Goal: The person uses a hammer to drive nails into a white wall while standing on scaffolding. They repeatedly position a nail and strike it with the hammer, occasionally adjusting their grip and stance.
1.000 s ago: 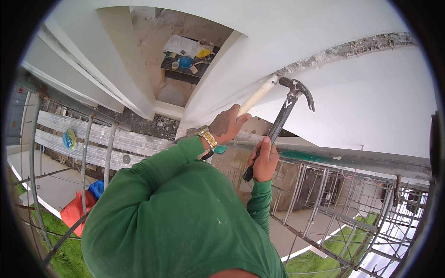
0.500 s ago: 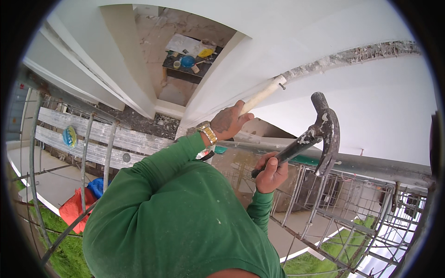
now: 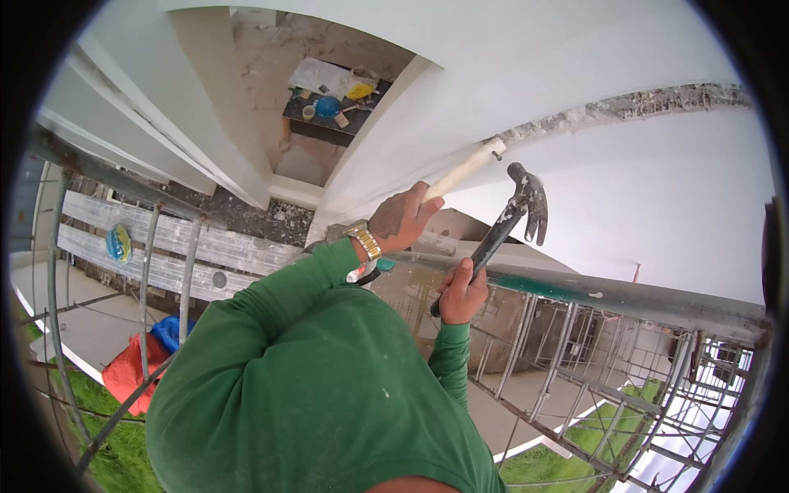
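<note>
A pale strip, apparently wood, is in my left hand, its near end between thumb and fingers. A dark nail juts from its far end, which reaches the rough groove chipped into the white wall. My right hand is closed round the handle of a black claw hammer, spotted with white. The hammer's head is up, just below and right of the nail and apart from it.
A grey scaffold pipe runs along the wall under the hammer. On the left lie metal planks bearing a blue-and-yellow packet. Through an opening, a low dark table holds a blue bowl. Scaffold frames stand at right.
My right hand and the hammer have moved left, bringing the hammer's head closer to the nail and turning it. My left hand keeps its hold on the strip, almost unmoved.
</note>
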Demonstrator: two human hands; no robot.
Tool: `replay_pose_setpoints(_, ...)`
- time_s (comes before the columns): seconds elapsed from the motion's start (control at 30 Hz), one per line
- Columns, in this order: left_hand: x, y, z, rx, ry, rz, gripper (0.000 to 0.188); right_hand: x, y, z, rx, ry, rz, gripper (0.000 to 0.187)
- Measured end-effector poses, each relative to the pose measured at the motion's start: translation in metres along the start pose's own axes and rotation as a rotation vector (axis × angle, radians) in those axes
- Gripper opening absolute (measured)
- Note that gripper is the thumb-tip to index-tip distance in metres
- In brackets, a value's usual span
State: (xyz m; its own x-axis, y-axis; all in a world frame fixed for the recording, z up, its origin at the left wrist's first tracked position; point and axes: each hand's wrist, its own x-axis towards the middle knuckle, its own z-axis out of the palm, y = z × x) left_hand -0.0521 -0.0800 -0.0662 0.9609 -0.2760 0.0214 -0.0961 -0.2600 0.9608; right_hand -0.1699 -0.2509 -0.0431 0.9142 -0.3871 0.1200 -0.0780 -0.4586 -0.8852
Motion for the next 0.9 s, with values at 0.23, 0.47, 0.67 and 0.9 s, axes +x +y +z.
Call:
replay_pose_setpoints(0.23, -0.004, 0.002, 0.001, -0.041, 0.005, 0.0, 0.043, -0.003, -0.067, -0.008, 0.314, 0.13, -0.524, 0.057)
replay_pose_setpoints(0.47, -0.004, 0.003, 0.004, -0.024, 0.008, -0.001, 0.045, 0.0, -0.018, -0.002, 0.023, -0.032, 0.024, 0.038)
replay_pose_setpoints(0.67, -0.005, 0.005, 0.003, -0.029, 0.025, 0.01, 0.046, -0.007, -0.076, -0.022, 0.28, 0.097, -0.352, 0.046)
replay_pose_setpoints(0.9, -0.005, 0.007, 0.005, -0.023, 0.03, 0.051, 0.047, 0.011, -0.014, -0.003, -0.168, -0.15, -0.006, 0.038)
